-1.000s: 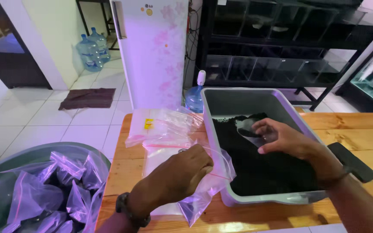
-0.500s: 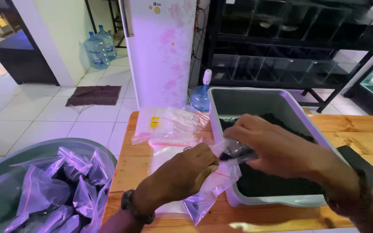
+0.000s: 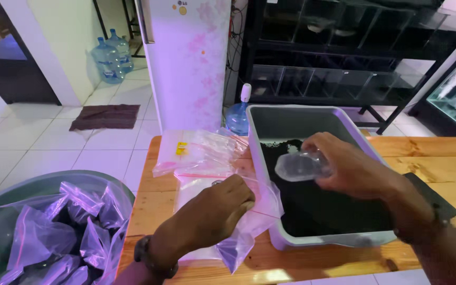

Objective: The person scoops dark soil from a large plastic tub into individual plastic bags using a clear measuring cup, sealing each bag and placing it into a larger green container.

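Lifted now from the black soil, right hand (image 3: 354, 169) pinches a clear plastic cup (image 3: 297, 165); left hand (image 3: 222, 207) clamps the thin clear bag (image 3: 254, 221) below it.

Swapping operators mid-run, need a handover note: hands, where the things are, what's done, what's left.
Left hand: grips the mouth of a clear zip bag at the edge of the grey tray.
Right hand: holds a small clear plastic cup on its side above the dark granules in the tray; it looks empty.
Elsewhere: spare zip bags stacked on the wooden table; a round tub at the left holds bags already laid in it.
Done: several bags are in the tub.
Left: the bag in hand looks unfilled and unsealed; plenty of granules remain in the tray.
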